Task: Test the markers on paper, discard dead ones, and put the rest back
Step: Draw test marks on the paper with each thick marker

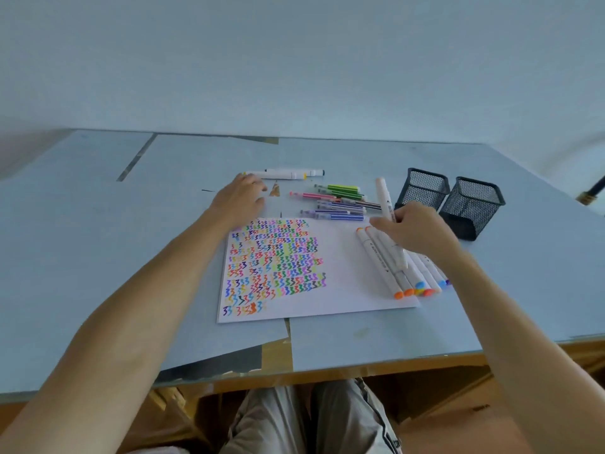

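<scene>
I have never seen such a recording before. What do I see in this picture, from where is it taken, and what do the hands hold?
There is no machine: a person wears a camera on the head, looking down at their own arms and a blue table. The left hand rests flat on the table, holding nothing. The right hand grips one white marker, raised above a row of white markers lying on the paper's right side. The paper is covered with coloured test squiggles. Behind it lie thin coloured pens and two separate white markers. Two black mesh cups stand at the right.
</scene>
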